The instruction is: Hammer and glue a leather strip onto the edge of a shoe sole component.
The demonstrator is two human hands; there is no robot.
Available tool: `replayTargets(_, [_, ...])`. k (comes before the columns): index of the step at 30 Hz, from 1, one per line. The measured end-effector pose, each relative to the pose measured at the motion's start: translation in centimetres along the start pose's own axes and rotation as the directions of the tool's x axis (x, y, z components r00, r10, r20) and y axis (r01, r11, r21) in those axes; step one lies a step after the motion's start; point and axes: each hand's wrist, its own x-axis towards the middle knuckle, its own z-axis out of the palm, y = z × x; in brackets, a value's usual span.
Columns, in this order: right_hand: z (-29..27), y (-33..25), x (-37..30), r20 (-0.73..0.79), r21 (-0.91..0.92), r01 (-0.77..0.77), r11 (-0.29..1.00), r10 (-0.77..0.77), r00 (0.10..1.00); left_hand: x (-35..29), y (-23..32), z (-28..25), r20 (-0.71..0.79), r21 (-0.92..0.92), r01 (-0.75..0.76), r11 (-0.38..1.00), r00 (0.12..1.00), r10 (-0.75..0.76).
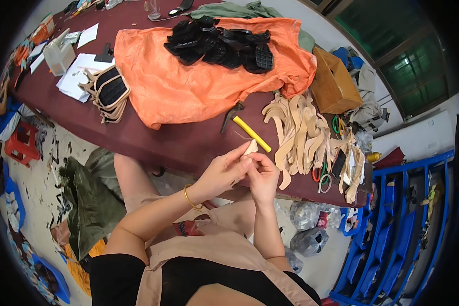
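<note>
Above the table's near edge, my left hand point(223, 171) and my right hand point(264, 177) are close together. Both pinch a small beige strip piece point(251, 148) between thumbs and fingers; most of it is hidden by them. Just beyond my fingertips lies a hammer point(251, 133) with a yellow handle and a dark head. To the right, a pile of curved beige strips point(302, 135) spreads over the table. A bundle of beige-edged pieces with black quilted pads point(111, 92) rests at the left.
An orange sheet point(153, 76) covers much of the dark red table point(81, 122), with shiny black moulded pieces point(214, 46) heaped on it. A wooden box point(336, 84) stands at the back right. Blue racks point(387, 229) are at the right, a red stool point(23, 143) at the left.
</note>
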Motion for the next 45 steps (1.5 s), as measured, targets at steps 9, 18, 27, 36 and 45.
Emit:
replayTargets(9, [-0.2, -0.5, -1.2, 0.189, -0.033, -0.243, 0.97, 0.244, 0.951, -1.1, 0.5, -2.8, 0.218, 0.027, 0.09, 0.996, 0.971, -0.094])
replayTargets(18, [-1.0, 0.6, -1.3, 0.299, 0.128, -0.366, 0.922, 0.316, 0.9, -0.5, 0.8, -3.2, -0.054, 0.36, 0.074, 0.93, 0.997, -0.059])
replayTargets(27, [-19.1, 6.6, -13.9, 0.326, -0.44, -0.691, 0.573, 0.819, 0.471, 0.8, 5.5, -11.9, 0.059, 0.967, -0.147, 0.206, 0.923, 0.38])
replayTargets(36, [-4.5, 4.0, -0.6, 0.176, -0.267, 0.108, 0.958, -0.061, 0.982, 2.9, 7.2, -8.5, 0.542, 0.84, -0.5, -0.208, 0.762, 0.355])
replayTargets(45, [2.6, 2.0, 3.3, 0.743, 0.135, -0.754, 0.643, 0.438, 0.506, 3.1, 10.6, -13.3, 0.559, 0.819, -0.524, -0.234, 0.821, 0.118])
